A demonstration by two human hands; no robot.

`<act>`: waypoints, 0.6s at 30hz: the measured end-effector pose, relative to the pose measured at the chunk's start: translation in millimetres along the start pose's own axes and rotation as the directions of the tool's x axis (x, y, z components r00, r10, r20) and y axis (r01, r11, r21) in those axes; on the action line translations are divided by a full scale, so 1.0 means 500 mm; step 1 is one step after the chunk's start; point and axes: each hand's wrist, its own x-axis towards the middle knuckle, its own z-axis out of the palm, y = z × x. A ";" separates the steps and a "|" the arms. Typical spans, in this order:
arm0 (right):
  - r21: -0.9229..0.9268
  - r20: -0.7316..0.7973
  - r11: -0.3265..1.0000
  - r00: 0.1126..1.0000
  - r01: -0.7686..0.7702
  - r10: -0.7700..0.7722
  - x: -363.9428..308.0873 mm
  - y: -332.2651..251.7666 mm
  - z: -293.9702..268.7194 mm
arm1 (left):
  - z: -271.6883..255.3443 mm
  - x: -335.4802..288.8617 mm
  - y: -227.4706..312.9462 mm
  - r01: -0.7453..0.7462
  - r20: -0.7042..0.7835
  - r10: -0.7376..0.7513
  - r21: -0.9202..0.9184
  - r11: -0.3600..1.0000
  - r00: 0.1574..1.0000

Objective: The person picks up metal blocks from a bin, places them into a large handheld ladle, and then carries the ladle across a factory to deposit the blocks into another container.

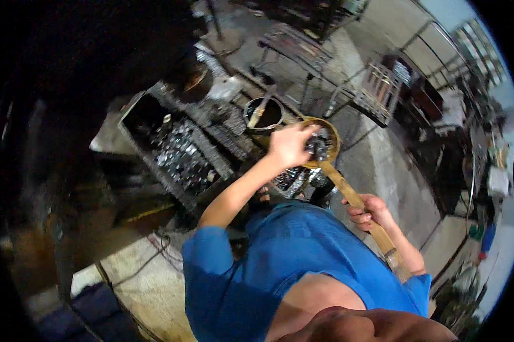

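A round yellow-rimmed pan [338,142] holds dark, shiny small pieces [320,147]. From its near side a long, flat wooden handle [343,187] slants down to the right, toward my right forearm. My right hand [370,211] is closed round that handle at about its middle. My left hand [291,146] reaches over the left side of the pan, its fingertips at the dark pieces. Those fingers are blurred, and whether they pinch anything is not clear.
Left of the pan is a bucket [281,117] of dark contents with a wooden-handled brush-like tool [259,112] in it. A long trough [148,145] of shiny metal bits lies further left. A metal rack [377,94] and a low bench [296,45] stand beyond.
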 end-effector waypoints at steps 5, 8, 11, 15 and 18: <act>0.094 -0.018 0.993 0.998 -0.066 0.068 0.004 0.001 -0.015 | 0.036 -0.003 0.020 -0.071 0.102 0.057 0.138 0.988 0.993; -0.019 -0.049 0.998 0.998 -0.052 0.051 0.005 0.003 -0.027 | -0.043 -0.031 0.014 -0.038 -0.115 0.039 0.010 0.999 0.993; -0.010 -0.018 1.000 1.000 -0.023 0.023 0.004 0.003 -0.028 | -0.116 -0.096 -0.089 0.161 -0.456 -0.205 -0.134 0.978 0.866; 0.047 0.032 0.998 0.999 -0.031 0.029 0.009 0.007 -0.041 | -0.208 -0.245 -0.351 0.799 -0.456 -0.658 0.281 0.532 0.599; 0.024 0.024 0.999 0.999 -0.043 0.042 0.009 0.000 -0.030 | -0.211 -0.331 -0.524 0.844 -0.282 -0.832 0.411 0.345 0.478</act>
